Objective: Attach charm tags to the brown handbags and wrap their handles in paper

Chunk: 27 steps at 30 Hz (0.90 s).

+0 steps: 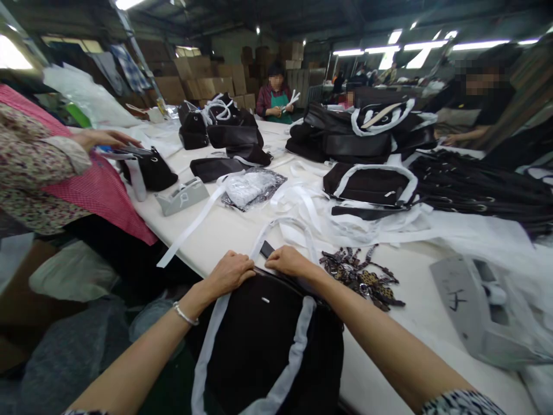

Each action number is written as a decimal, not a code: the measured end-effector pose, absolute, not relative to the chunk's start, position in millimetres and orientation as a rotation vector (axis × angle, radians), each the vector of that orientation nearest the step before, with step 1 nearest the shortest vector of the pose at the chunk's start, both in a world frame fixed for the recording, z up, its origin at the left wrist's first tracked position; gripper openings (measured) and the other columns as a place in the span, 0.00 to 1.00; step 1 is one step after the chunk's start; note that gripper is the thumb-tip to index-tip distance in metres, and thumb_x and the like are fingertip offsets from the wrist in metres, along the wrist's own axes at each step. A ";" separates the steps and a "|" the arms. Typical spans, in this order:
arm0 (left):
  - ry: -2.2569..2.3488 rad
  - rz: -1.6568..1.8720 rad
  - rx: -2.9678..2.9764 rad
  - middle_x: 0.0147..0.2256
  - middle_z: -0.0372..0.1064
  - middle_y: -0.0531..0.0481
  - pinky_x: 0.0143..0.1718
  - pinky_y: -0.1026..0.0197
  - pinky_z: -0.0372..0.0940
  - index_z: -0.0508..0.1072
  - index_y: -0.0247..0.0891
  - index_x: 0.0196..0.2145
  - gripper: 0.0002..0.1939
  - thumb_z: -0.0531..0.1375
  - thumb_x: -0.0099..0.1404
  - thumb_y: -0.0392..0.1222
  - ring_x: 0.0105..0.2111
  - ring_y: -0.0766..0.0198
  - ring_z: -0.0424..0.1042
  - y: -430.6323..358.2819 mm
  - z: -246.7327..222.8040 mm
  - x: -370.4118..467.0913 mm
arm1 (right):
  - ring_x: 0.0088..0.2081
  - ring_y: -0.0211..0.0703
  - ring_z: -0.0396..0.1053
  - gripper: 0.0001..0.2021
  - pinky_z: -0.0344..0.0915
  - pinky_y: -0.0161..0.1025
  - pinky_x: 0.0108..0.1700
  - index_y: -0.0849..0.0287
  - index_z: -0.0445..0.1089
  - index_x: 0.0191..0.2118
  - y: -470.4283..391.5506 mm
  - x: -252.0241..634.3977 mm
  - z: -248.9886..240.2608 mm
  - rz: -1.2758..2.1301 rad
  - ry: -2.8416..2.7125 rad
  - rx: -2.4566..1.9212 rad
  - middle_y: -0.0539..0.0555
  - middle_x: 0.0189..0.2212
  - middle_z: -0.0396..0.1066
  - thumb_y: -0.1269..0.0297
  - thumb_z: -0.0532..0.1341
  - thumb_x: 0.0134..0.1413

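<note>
A black handbag (259, 340) stands in front of me at the table's near edge, its handles wrapped in white material. My left hand (231, 271) is closed on the left part of the bag's top edge, a bracelet on the wrist. Beside it, my right hand (288, 262) pinches at the top opening, fingers bent together. A dark flat tab (266, 249) sticks up between the two hands. Behind them the far white-wrapped handle (307, 233) arches over the table. What lies inside the bag is hidden.
Patterned dark straps (367, 276) lie in a heap right of the bag. A grey tape dispenser (184, 196) stands at the left edge, a larger grey dispenser (470, 311) at right. More black bags (367, 184) are piled farther back. Co-workers stand left, behind and right.
</note>
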<state>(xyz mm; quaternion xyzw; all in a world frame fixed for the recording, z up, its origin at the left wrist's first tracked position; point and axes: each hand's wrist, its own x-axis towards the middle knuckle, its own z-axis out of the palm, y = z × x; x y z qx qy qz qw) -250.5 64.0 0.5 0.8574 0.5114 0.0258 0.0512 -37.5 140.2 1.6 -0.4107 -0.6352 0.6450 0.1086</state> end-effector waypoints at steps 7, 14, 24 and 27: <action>1.926 0.687 2.068 0.31 0.70 0.51 0.40 0.58 0.60 0.65 0.41 0.28 0.15 0.48 0.71 0.46 0.34 0.61 0.68 78.0 3.5 -244.8 | 0.28 0.40 0.68 0.19 0.62 0.34 0.29 0.58 0.75 0.32 115.5 7.2 29.8 1.809 -2.184 -1.203 0.51 0.26 0.74 0.47 0.69 0.41; 2.187 0.749 1.995 0.32 0.69 0.48 0.42 0.54 0.60 0.65 0.41 0.30 0.11 0.51 0.70 0.45 0.37 0.57 0.69 62.7 -4.2 -237.6 | 0.26 0.38 0.66 0.10 0.60 0.34 0.29 0.57 0.71 0.24 145.1 -5.3 24.1 1.466 -2.419 -1.218 0.49 0.20 0.69 0.58 0.68 0.45; 2.205 0.925 1.918 0.46 0.69 0.41 0.43 0.53 0.66 0.67 0.38 0.43 0.13 0.49 0.71 0.48 0.45 0.54 0.71 13.6 3.4 -266.3 | 0.43 0.47 0.69 0.06 0.60 0.42 0.50 0.55 0.71 0.36 111.6 23.0 32.7 0.823 -2.145 -1.305 0.54 0.38 0.74 0.65 0.57 0.58; 2.138 0.643 1.780 0.22 0.67 0.51 0.27 0.59 0.63 0.68 0.39 0.26 0.23 0.44 0.72 0.53 0.24 0.61 0.69 -35.2 6.6 -284.2 | 0.41 0.48 0.71 0.13 0.64 0.42 0.47 0.56 0.71 0.42 80.3 72.2 42.8 0.799 -1.888 -1.389 0.55 0.39 0.75 0.55 0.54 0.62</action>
